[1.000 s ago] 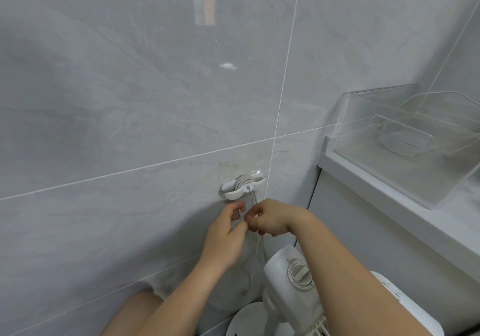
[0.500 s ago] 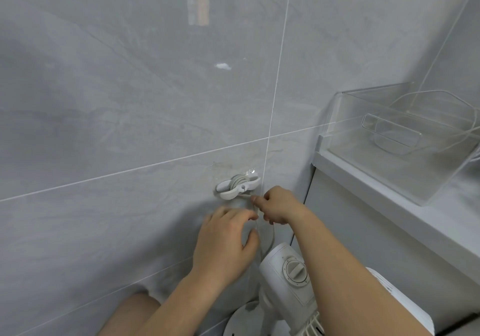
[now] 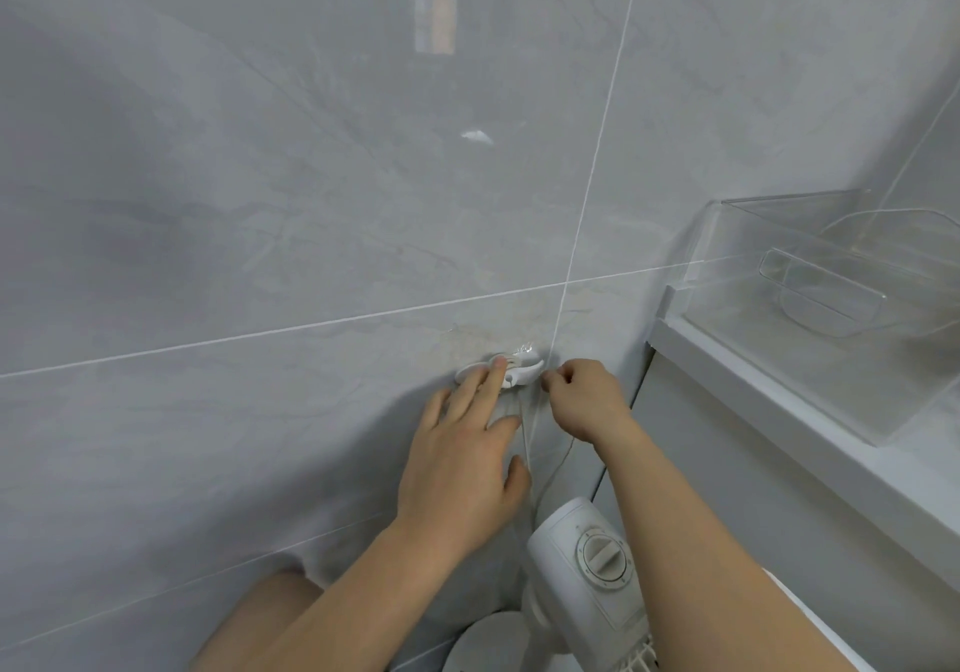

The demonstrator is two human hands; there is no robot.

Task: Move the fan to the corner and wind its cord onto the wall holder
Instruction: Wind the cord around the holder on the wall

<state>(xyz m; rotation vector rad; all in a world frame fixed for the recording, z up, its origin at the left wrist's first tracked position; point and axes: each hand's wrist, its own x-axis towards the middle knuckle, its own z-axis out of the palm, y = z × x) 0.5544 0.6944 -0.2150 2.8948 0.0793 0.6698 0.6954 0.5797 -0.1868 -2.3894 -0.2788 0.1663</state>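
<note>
Low and centre in my frame, the left hand (image 3: 462, 455) lies spread, fingers open, fingertips touching the white wall holder (image 3: 501, 372) on the grey tile wall (image 3: 260, 203). Just right of it, my right hand (image 3: 584, 401) is pinched on the thin cord (image 3: 527, 442), which hangs toward the white fan (image 3: 587, 572) at bottom right.

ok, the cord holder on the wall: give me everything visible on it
The wall holder is a small white piece, plastic by its look, with two wings spreading left and right, fixed low on the grey tiled wall just left of a vertical grout line. Pale cord is wound around its middle and hangs below. The left hand lays fingertips on its left wing; the right hand pinches cord just beside its right wing. Mounting is hidden.
</note>
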